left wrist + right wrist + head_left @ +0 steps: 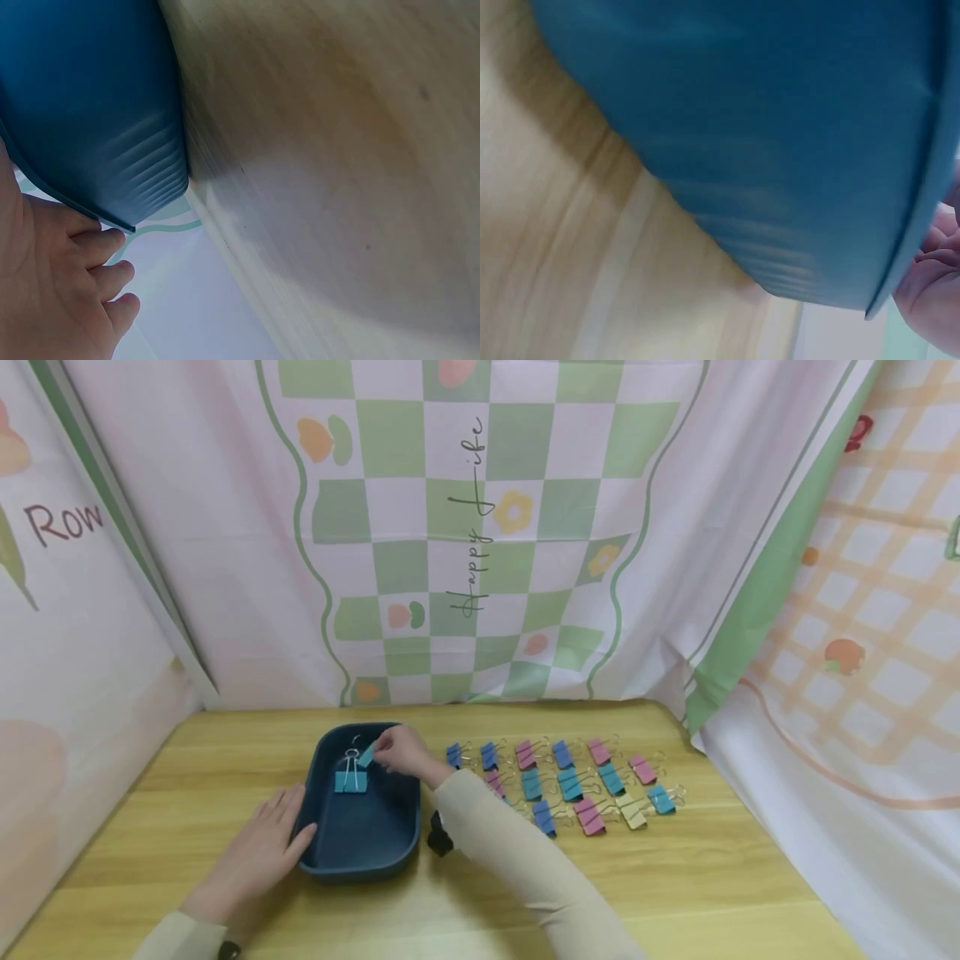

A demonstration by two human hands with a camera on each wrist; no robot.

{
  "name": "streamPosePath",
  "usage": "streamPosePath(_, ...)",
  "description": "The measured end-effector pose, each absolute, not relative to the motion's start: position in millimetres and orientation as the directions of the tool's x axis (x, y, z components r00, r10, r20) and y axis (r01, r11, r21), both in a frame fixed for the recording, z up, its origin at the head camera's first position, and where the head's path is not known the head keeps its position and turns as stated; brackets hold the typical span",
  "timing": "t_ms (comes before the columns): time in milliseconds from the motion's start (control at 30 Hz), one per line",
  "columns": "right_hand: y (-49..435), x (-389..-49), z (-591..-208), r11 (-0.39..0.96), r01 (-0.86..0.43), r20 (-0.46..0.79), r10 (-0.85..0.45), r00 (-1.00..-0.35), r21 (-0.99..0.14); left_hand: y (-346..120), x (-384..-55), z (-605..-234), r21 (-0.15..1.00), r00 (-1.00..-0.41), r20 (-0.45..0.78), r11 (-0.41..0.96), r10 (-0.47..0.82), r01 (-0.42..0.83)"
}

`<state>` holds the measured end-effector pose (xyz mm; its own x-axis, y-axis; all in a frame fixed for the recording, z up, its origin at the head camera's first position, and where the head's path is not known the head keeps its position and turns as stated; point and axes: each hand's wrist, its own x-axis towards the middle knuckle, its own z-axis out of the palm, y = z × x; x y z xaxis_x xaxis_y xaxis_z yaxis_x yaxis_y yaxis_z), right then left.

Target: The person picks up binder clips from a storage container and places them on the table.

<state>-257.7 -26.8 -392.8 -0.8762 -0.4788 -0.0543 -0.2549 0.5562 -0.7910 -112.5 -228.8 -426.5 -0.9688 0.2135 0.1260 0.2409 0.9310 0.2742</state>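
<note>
A dark blue plastic tray stands on the table, and a teal binder clip lies in its far half with its wire handles pointing away. My right hand reaches over the tray's far right side and pinches another teal binder clip beside the first one. At the left rim rests my left hand, its fingers extended along the outside and the thumb at the edge. The left wrist view shows its fingers loosely bent by the rim. In the right wrist view, the tray wall hides the pinched clip.
Right of the tray, several binder clips lie in rough rows, among them blue, pink, teal and yellow ones. My right forearm covers part of them. A patterned curtain hangs behind the wooden table.
</note>
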Motion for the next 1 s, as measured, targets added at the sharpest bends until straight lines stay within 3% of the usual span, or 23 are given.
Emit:
streamPosePath(700, 19, -276, -390, 0.319, -0.13, -0.013, -0.408, -0.913, -0.939, -229, -112, -427, 0.278, -0.968, 0.132, 0.929, 0.215, 0.244)
streamPosePath(1000, 46, -275, -382, 0.245, -0.11, -0.012, -0.449, -0.894, -0.963, -229, -112, -428, 0.276, -0.97, 0.125, 0.931, 0.211, 0.238)
